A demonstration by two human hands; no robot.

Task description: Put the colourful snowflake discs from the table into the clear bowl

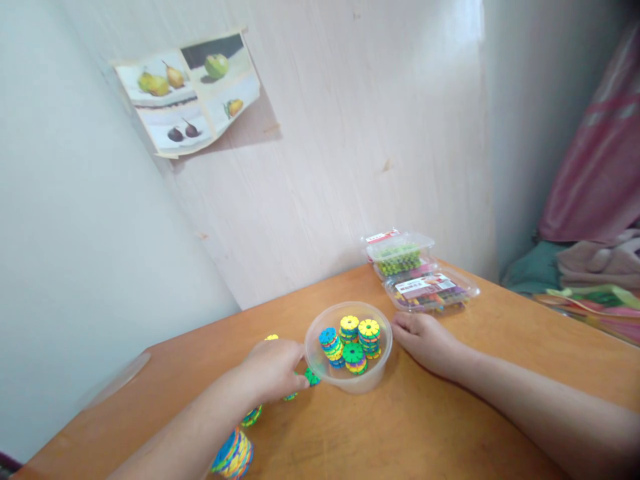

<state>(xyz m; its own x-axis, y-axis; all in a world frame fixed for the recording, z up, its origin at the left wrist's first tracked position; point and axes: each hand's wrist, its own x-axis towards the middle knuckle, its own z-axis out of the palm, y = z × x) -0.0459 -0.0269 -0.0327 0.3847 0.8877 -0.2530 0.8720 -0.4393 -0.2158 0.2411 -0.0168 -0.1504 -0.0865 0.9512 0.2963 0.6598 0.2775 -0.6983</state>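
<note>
A clear plastic bowl [370,381] stands on the table, holding several short stacks of colourful notched plastic discs [353,353]. My left hand [275,367] is at the bowl's left side, fingers bent, its thumb against a green-topped stack of discs [313,377]; its fingertips are partly hidden. On the opposite side my right hand [420,337] rests on the table with curled fingers against the bowl's rim. Beside and beneath my left forearm are more disc stacks, among them a tall multicoloured stack [234,455]. A yellow disc [271,337] shows behind my left hand.
Clear plastic boxes [430,290] with small colourful pieces sit at the back right, near the wall. The wooden table [380,440] meets the wall behind. Something clear and flat [117,380] lies at its left edge. Fabric [595,267] is piled beyond the right edge.
</note>
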